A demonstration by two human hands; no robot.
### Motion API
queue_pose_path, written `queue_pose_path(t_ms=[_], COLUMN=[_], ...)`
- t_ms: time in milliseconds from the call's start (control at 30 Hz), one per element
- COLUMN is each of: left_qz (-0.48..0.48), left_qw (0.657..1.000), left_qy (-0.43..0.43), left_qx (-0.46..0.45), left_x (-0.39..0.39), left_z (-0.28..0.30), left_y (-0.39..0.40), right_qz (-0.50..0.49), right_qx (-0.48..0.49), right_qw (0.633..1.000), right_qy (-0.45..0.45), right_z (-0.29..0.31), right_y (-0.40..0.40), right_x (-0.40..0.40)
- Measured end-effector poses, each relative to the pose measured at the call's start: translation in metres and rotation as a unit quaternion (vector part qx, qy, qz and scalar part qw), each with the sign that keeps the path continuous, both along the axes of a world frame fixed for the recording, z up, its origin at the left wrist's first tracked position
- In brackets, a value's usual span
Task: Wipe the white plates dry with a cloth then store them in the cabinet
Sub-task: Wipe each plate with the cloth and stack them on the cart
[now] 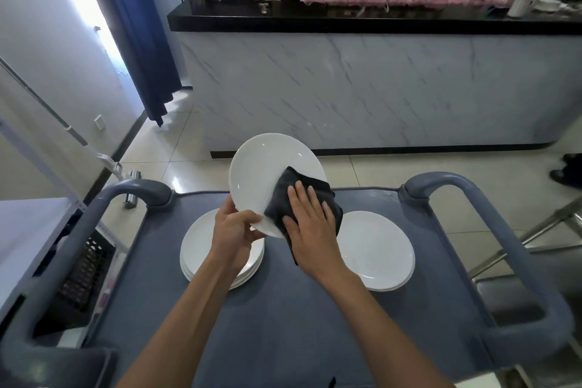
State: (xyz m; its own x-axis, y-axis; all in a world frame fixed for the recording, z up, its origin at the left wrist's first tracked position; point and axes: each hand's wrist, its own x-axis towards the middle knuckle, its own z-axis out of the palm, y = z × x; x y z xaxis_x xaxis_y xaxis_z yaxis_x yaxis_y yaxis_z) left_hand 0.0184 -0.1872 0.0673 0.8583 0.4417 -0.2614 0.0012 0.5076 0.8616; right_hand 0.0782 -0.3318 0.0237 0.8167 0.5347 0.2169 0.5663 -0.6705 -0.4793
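Dark cloth [302, 198] sits under the right hand [310, 224], fingers straight and slightly spread, pressing it onto a tilted white plate [267, 170]. Left hand [234, 230] pinches that plate's near rim, above a plate stack [201, 249] on the grey cart [283, 324]; another stack [378, 249] sits right.

A marble-fronted bar counter [362, 88] with black top faces tiled floor [393, 186], blue curtain [138, 41] beside a bright window [85, 0].

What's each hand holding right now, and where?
The left hand grips the raised white plate by its near rim. The right hand presses the dark cloth flat against the plate's face.
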Motion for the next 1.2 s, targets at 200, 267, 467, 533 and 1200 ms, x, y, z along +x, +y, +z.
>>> queue_pose_path(t_ms=[200,267,467,533,1200], left_qz=[-0.005,-0.007,-0.029,-0.036,-0.096], left_qw=[1.000,1.000,0.999,0.999,0.995], left_qy=[0.004,0.010,0.004,0.003,0.011], left_qx=[-0.006,-0.010,-0.028,-0.030,-0.029], left_x=[0.004,0.006,0.011,0.013,0.012], left_z=[0.004,0.004,0.002,0.000,-0.004], left_y=[0.021,0.025,0.034,0.035,0.059], right_qz=[0.013,0.000,-0.014,-0.023,-0.152], right_qx=[-0.005,0.002,0.013,0.012,0.080], right_qw=[0.999,0.999,1.000,1.000,0.985], right_qy=[-0.040,-0.041,-0.014,-0.001,0.001], right_z=[-0.004,-0.004,0.000,0.002,-0.009], right_y=[0.002,0.007,0.028,0.037,0.027], right_x=[-0.004,-0.007,-0.021,-0.026,-0.009])
